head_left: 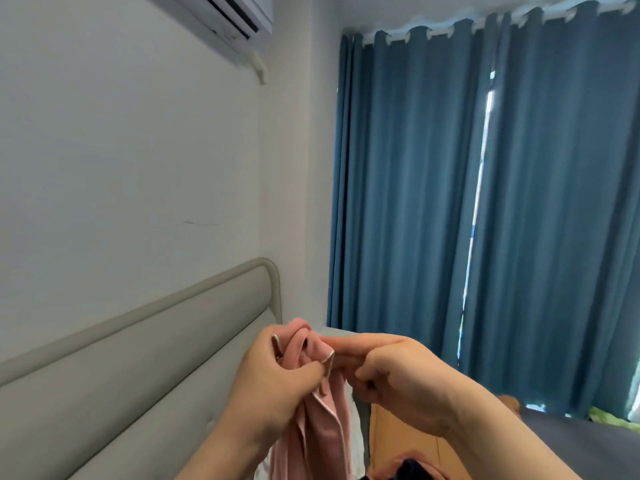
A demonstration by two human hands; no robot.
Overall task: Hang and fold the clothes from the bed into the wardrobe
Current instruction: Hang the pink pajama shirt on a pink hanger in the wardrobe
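Note:
A pink garment [323,434] with pale piping along its edge hangs down from both my hands in the lower middle of the head view. My left hand [277,375] grips its bunched top edge, thumb pressed on the cloth. My right hand [391,368] pinches the same edge from the right, fingertips at the piping. The lower part of the garment runs out of the frame. The wardrobe is not in view.
A grey padded headboard [145,368] runs along the white wall at left. Blue curtains [485,202] cover the window ahead. A wooden surface [408,445] and grey bedding [588,441] lie below right, with dark and pink cloth [415,471] at the bottom edge.

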